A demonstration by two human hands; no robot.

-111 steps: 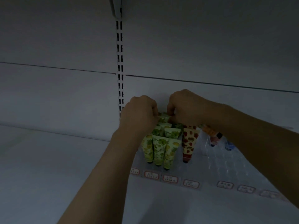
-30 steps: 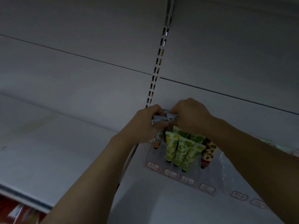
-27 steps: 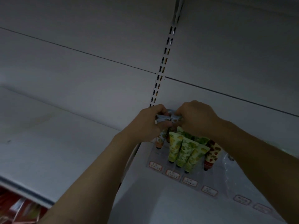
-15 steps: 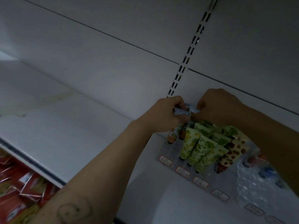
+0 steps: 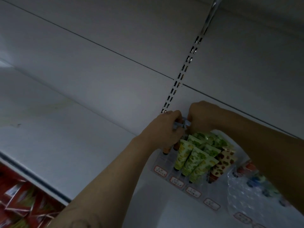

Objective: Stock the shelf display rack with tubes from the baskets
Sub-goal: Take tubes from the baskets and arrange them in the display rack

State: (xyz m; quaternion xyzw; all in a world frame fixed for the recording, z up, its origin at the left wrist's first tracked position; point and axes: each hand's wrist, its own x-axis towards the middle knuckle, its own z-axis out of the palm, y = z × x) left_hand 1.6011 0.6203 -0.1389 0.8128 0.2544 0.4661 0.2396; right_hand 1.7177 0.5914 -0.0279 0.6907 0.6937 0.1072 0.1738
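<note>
A clear display rack [image 5: 164,159] with labelled slots sits on the white shelf at the lower right. Several green-patterned tubes [image 5: 192,158] stand in its left slots, and a brown-spotted tube [image 5: 222,163] stands to their right. My left hand [image 5: 164,130] and my right hand [image 5: 204,116] meet above the rack's back left corner. Together they pinch the crimped ends of pale tubes [image 5: 181,124]. The orange caps [image 5: 166,151] of these tubes point down into the leftmost slots. The tubes' bodies are mostly hidden behind my left hand.
The white shelf [image 5: 65,137] stretches left, with its front edge at the lower left. Red packages [image 5: 19,201] lie on the level below. A slotted upright [image 5: 179,79] runs up the back panel. Clear bubble-like plastic [image 5: 246,195] covers the rack's right part.
The view has swung left and tilted, so the rack now sits at the lower right. Both hands moved from the green tubes to the rack's left slots, holding pale tubes there.
</note>
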